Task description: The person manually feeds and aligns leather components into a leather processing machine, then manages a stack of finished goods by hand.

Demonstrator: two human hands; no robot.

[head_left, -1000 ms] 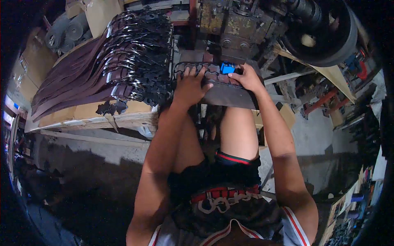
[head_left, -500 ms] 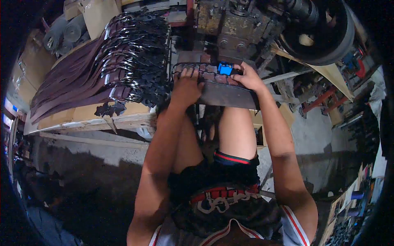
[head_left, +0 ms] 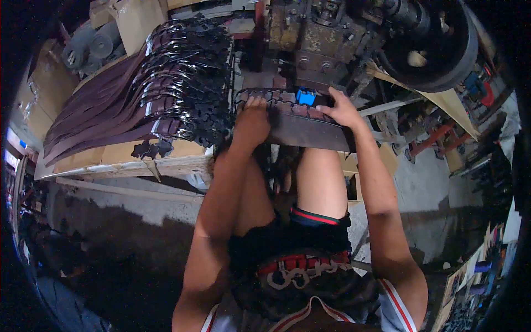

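A reddish-brown strip with wavy dark outlines [head_left: 285, 98] lies across the dark metal bed of a machine. My left hand [head_left: 253, 123] is at its left end, fingers close together and bent onto the strip; the thumb is hidden. A small bright blue block [head_left: 306, 96] stands on the strip, right of its middle. Just right of that block is my right hand [head_left: 343, 110], thumb and forefinger spread apart with nothing between them. The bed's smooth dark front plate [head_left: 304, 133] lies below both hands, above my knees.
Many brown straps [head_left: 102, 108] with shiny metal and black ends are piled on a cardboard-topped table [head_left: 110, 161] to the left. The heavy machine body [head_left: 318, 41] rises behind the bed. A large black wheel [head_left: 453, 61] is at upper right, with red metal legs [head_left: 437, 138] below it.
My right hand has let go of the blue block and drawn slightly to the right, fingers apart. My left hand stays at the strip's left end, its thumb now out of sight.
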